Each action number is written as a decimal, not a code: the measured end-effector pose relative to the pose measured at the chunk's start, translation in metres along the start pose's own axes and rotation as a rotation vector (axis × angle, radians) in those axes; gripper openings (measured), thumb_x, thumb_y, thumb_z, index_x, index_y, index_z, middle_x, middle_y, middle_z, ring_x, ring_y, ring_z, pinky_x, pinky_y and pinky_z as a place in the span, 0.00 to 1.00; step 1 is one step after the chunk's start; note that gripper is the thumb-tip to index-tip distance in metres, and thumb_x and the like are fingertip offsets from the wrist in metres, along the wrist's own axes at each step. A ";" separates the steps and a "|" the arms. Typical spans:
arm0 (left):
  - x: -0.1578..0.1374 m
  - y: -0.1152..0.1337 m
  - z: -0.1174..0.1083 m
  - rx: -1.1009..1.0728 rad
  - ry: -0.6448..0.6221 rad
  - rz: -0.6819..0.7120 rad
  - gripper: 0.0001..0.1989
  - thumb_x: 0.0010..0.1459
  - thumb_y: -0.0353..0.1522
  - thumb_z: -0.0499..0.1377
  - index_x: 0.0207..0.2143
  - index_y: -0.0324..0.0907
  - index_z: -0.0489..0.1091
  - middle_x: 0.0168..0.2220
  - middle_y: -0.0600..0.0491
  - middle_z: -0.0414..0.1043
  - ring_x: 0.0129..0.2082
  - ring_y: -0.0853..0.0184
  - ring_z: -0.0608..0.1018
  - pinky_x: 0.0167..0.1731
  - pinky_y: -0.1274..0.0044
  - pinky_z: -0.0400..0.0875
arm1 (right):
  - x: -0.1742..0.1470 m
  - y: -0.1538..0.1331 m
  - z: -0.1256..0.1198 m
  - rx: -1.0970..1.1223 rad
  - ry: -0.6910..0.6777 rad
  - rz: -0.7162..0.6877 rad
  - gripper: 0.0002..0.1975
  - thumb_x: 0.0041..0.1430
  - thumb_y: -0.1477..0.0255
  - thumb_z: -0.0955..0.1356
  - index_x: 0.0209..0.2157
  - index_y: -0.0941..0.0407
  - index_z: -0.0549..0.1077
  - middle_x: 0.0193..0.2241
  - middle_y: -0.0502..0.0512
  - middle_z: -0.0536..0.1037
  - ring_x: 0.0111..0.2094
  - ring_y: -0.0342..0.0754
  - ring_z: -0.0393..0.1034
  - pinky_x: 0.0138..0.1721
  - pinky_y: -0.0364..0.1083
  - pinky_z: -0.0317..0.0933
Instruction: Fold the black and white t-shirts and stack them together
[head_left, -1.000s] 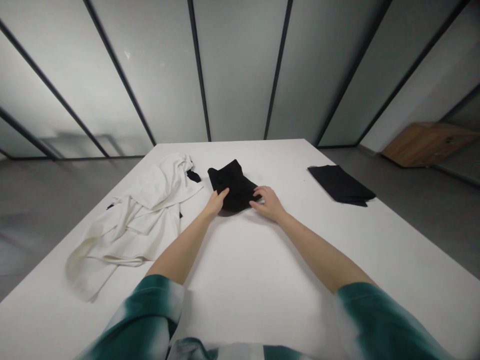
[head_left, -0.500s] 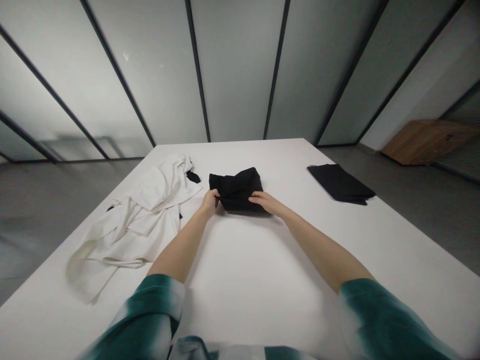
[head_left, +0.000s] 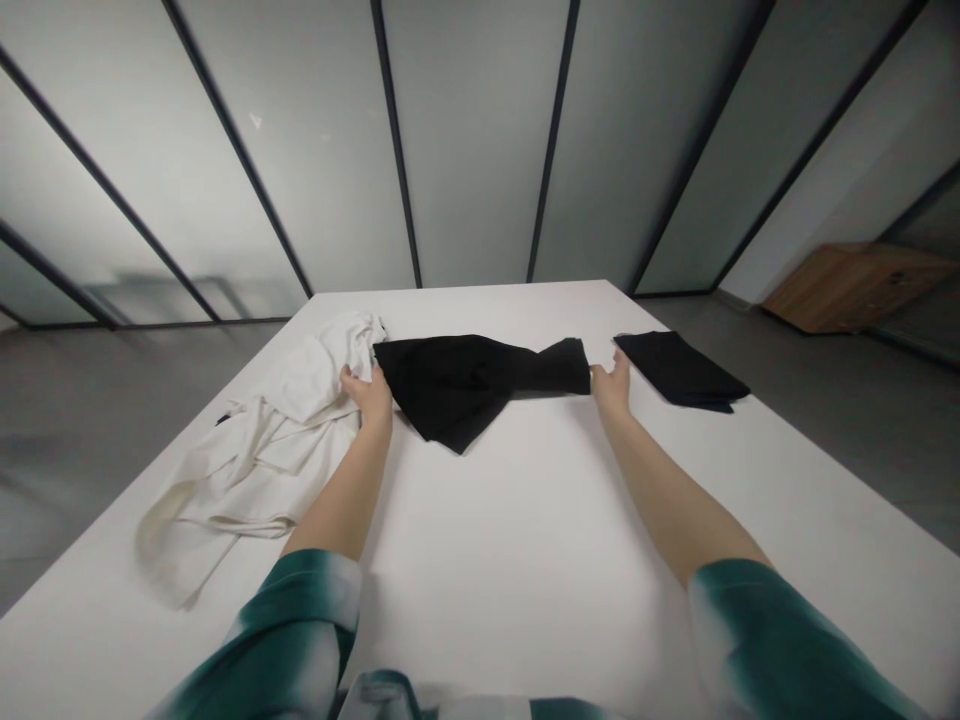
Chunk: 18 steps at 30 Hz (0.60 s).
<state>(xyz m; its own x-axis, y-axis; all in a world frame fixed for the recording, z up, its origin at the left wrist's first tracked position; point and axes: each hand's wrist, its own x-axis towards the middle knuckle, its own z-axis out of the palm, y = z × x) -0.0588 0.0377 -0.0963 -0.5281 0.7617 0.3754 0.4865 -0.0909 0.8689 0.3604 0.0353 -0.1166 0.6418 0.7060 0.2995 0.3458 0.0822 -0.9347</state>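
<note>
Both arms reached far over the white table (head_left: pixel 525 540), bare below the rolled green-and-white sleeves (head_left: pixel 319 590), with the hands wide apart. A black cloth (head_left: pixel 480 370) lay stretched between them near the far middle, one pointed flap hanging toward the near side. The left hand (head_left: pixel 369 395) was at its left end, by the crumpled white cloth (head_left: pixel 277 440), one finger poking out left. The right hand (head_left: pixel 613 385) was at its right end, finger up, close to the folded black pile (head_left: pixel 682 368). I could not tell if either hand was pinching.
</note>
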 end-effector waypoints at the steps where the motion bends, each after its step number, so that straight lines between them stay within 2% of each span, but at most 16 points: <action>1: -0.003 0.002 -0.001 0.026 0.060 0.010 0.17 0.58 0.33 0.53 0.49 0.40 0.63 0.54 0.42 0.68 0.59 0.58 0.68 0.59 0.65 0.62 | -0.003 0.003 -0.001 -0.103 0.021 -0.072 0.30 0.48 0.70 0.64 0.55 0.58 0.66 0.55 0.67 0.70 0.58 0.59 0.61 0.59 0.58 0.55; 2: -0.008 0.005 -0.001 0.030 0.061 0.033 0.15 0.59 0.34 0.53 0.48 0.40 0.65 0.51 0.42 0.70 0.56 0.58 0.71 0.58 0.65 0.63 | -0.008 0.005 -0.002 -0.181 0.028 -0.154 0.29 0.48 0.72 0.63 0.55 0.61 0.66 0.55 0.69 0.69 0.59 0.60 0.60 0.61 0.59 0.53; 3: -0.014 0.009 0.001 0.023 -0.002 0.077 0.13 0.59 0.35 0.54 0.45 0.40 0.67 0.47 0.43 0.72 0.52 0.58 0.74 0.56 0.66 0.66 | -0.012 0.004 -0.002 -0.236 0.022 -0.235 0.28 0.49 0.73 0.63 0.54 0.62 0.67 0.54 0.70 0.69 0.58 0.61 0.60 0.61 0.60 0.52; 5: -0.029 0.018 0.007 0.056 -0.337 0.244 0.11 0.59 0.38 0.56 0.40 0.42 0.71 0.41 0.46 0.75 0.45 0.58 0.77 0.51 0.67 0.69 | -0.023 -0.002 -0.001 -0.300 -0.021 -0.383 0.23 0.51 0.74 0.62 0.50 0.61 0.70 0.49 0.69 0.72 0.55 0.61 0.63 0.59 0.60 0.54; 7: -0.044 0.026 0.014 0.187 -0.648 0.432 0.14 0.55 0.42 0.62 0.40 0.43 0.74 0.42 0.47 0.75 0.46 0.56 0.76 0.52 0.66 0.68 | -0.034 -0.011 0.001 -0.341 -0.159 -0.523 0.18 0.54 0.73 0.61 0.46 0.58 0.73 0.45 0.66 0.75 0.51 0.60 0.66 0.57 0.59 0.57; 9: -0.055 0.030 0.019 0.376 -0.801 0.570 0.20 0.52 0.43 0.65 0.45 0.44 0.75 0.49 0.46 0.74 0.52 0.52 0.73 0.56 0.63 0.64 | -0.044 -0.020 0.003 -0.385 -0.401 -0.657 0.16 0.58 0.69 0.62 0.45 0.56 0.75 0.45 0.64 0.77 0.51 0.59 0.68 0.56 0.58 0.58; 12: -0.059 0.032 0.023 0.531 -0.830 0.618 0.14 0.60 0.38 0.58 0.46 0.44 0.75 0.52 0.46 0.73 0.54 0.54 0.72 0.56 0.64 0.64 | -0.055 -0.033 0.005 -0.510 -0.746 -0.768 0.22 0.60 0.62 0.65 0.52 0.56 0.74 0.52 0.63 0.76 0.55 0.60 0.67 0.58 0.58 0.57; 14: -0.056 0.032 0.024 0.512 -0.814 0.559 0.13 0.64 0.34 0.53 0.42 0.42 0.76 0.47 0.45 0.76 0.49 0.57 0.75 0.51 0.68 0.67 | -0.059 -0.042 0.006 -0.625 -0.863 -0.758 0.25 0.59 0.59 0.68 0.55 0.56 0.74 0.55 0.63 0.75 0.57 0.62 0.66 0.58 0.58 0.57; 16: -0.050 0.035 0.023 0.450 -0.769 0.450 0.13 0.65 0.33 0.50 0.37 0.41 0.75 0.40 0.45 0.78 0.43 0.58 0.77 0.46 0.70 0.69 | -0.059 -0.054 0.005 -0.718 -0.937 -0.697 0.22 0.59 0.61 0.68 0.52 0.56 0.77 0.54 0.63 0.76 0.54 0.61 0.68 0.55 0.56 0.60; 18: -0.041 0.041 0.017 0.369 -0.740 0.344 0.14 0.64 0.33 0.50 0.32 0.41 0.74 0.34 0.47 0.77 0.38 0.59 0.78 0.42 0.70 0.70 | -0.054 -0.068 0.001 -0.759 -1.046 -0.575 0.15 0.58 0.67 0.67 0.43 0.57 0.80 0.46 0.63 0.80 0.46 0.59 0.73 0.49 0.53 0.64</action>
<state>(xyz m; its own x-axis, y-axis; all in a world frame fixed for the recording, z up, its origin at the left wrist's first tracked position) -0.0051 0.0137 -0.0822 0.2099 0.9608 0.1809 0.7957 -0.2754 0.5395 0.3015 -0.0078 -0.0699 -0.3930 0.9195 0.0069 0.8755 0.3765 -0.3029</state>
